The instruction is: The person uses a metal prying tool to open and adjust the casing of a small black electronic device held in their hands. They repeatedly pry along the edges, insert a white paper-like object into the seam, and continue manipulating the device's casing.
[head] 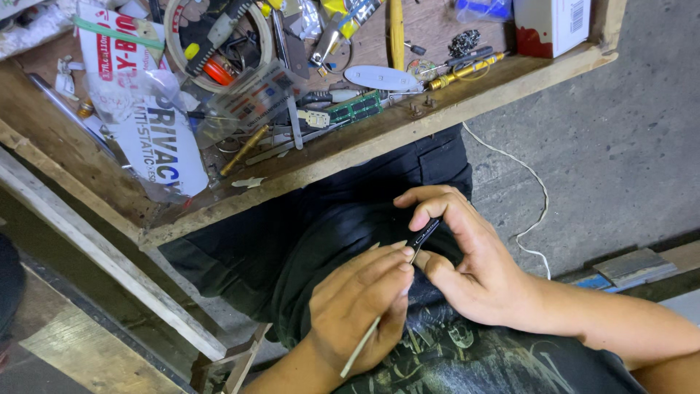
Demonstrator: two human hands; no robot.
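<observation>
Hands meet over the lap in the head view, below the edge of the cluttered wooden desk. Right hand has its grip closed on a small black tool, thumb and forefinger pinching the handle, its thin tip pointing down toward the left fingertips. Left hand has its grip closed around a thin pale stick that runs out below the palm; what lies between its fingertips is too small to tell, though the tool tip seems to touch there. Good work here probably needs both wrists braced against the dark clothing, the tool kept in line with the stick, and light pressure so the tip does not slip. On the desk lie a brass-handled screwdriver, a green circuit strip and plastic packets, well apart from the hands
</observation>
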